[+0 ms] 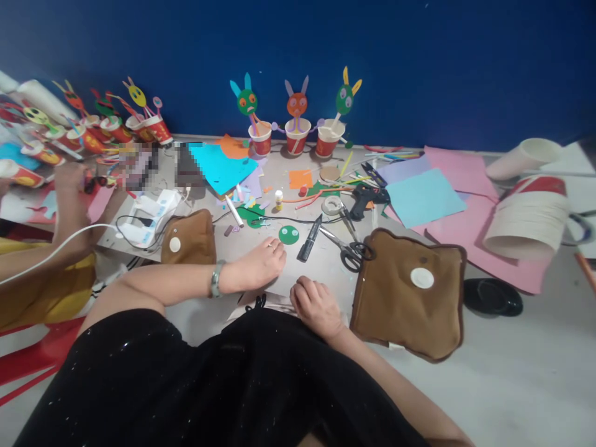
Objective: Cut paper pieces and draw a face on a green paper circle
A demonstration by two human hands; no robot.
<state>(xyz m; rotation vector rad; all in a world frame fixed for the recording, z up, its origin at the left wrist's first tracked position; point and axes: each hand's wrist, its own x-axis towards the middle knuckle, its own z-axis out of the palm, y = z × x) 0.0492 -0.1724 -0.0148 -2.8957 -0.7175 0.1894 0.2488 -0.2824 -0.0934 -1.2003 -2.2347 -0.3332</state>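
My left hand (256,266), with a bangle at the wrist, is closed over the table, fingers bent and pressed together. Whatever it may hold is hidden. Just beyond its fingertips lies a green paper oval (288,234) with two small eyes on it. My right hand (317,307) rests at the table's near edge, fingers curled under, so any content is out of sight. Between the hands and the scissors (351,254) lies a black marker (310,239). A white-capped small bottle (279,199) stands behind the green oval.
Paper cups (297,141) with paper rabbit-like figures line the wall. A glue gun (365,200), tape roll (332,205) and coloured paper (426,197) lie behind. Brown pouches (410,292) (190,239) flank me. A power strip (151,217) and a co-worker's arm (69,211) are left.
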